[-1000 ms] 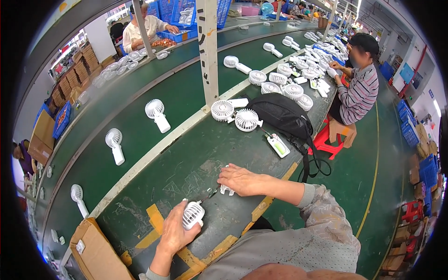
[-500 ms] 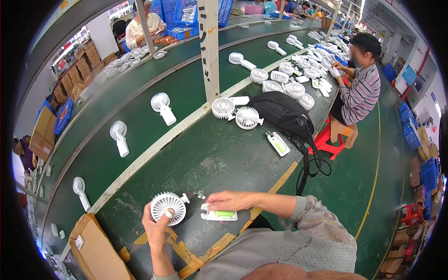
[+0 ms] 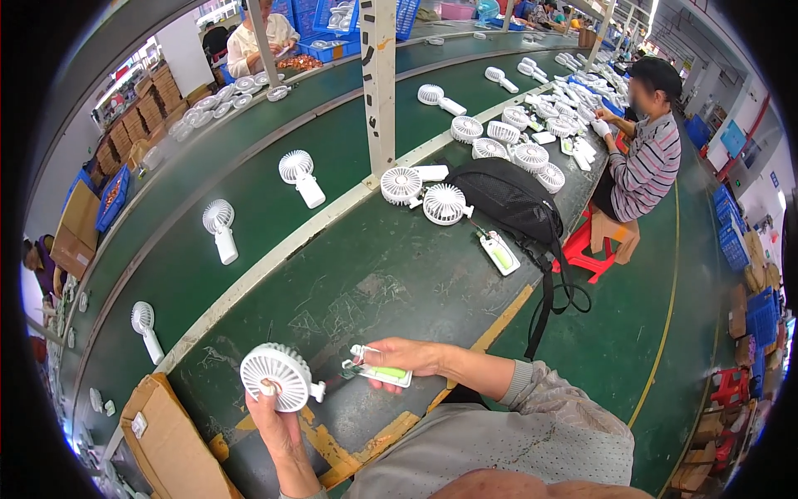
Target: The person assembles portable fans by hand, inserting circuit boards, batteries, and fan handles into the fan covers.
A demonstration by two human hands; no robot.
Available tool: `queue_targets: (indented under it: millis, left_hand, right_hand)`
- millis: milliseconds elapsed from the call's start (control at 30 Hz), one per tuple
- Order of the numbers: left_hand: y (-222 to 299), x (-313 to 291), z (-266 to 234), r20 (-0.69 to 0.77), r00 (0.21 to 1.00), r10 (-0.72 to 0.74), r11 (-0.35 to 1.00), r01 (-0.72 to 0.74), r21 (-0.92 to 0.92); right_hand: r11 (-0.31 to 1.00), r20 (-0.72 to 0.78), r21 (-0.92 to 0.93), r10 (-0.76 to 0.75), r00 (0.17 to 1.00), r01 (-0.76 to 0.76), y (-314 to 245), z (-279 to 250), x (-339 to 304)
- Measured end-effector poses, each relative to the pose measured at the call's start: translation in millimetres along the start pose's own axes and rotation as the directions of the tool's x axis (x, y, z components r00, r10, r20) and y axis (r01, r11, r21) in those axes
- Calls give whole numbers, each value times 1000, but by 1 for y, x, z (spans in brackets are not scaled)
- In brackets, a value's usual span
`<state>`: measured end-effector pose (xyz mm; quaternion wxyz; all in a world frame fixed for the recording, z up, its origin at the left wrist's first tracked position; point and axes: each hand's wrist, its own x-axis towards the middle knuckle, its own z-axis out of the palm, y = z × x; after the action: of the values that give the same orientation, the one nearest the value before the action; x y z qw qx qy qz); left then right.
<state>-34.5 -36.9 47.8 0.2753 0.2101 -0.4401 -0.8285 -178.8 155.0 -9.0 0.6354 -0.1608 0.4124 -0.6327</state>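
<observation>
My left hand (image 3: 281, 428) grips a round white fan head (image 3: 274, 376) with its slatted grille tilted up, the thumb pressed at its centre. In my right hand (image 3: 407, 355) is an opened white fan handle (image 3: 402, 380), a green battery cell lying inside. Thin wires run between the fan head and the handle. Both pieces are held just over the near part of the dark workbench (image 3: 332, 291). Further along the bench lies another opened handle (image 3: 499, 253), wired to a fan head (image 3: 445, 205) beside a black bag (image 3: 507, 198).
White handheld fans (image 3: 219, 231) lie on the green conveyor belt (image 3: 258, 200) past the bench's rail. A cardboard tray (image 3: 170, 445) sits at near left. A post (image 3: 380, 91) rises from the rail. A seated co-worker (image 3: 644, 158) handles parts at right, near a red stool (image 3: 586, 249).
My left hand has moved the fan head slightly left and turned it. My right hand has drawn the handle a little left and tilted it. The belt fans have shifted slightly farther along.
</observation>
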Motion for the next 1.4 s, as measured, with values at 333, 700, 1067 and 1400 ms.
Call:
queue_targets:
  millis: [333, 700, 1067, 1400]
  left_hand:
    - [-18, 2, 30, 55, 998, 13, 959, -28, 281]
    - [-31, 14, 10, 20, 1000, 8, 942, -14, 335]
    - [-35, 17, 1, 50, 997, -56, 904, 29, 427]
    - [-41, -19, 13, 292, 956, 27, 416, -277, 866]
  right_hand:
    - [991, -111, -127, 34, 993, -48, 11, 19, 17]
    - [998, -179, -29, 47, 983, -53, 10, 40, 15]
    - [957, -200, -290, -60, 978, -1, 8, 42, 15]
    - [986, -374, -165, -44, 926, -20, 29, 32, 37]
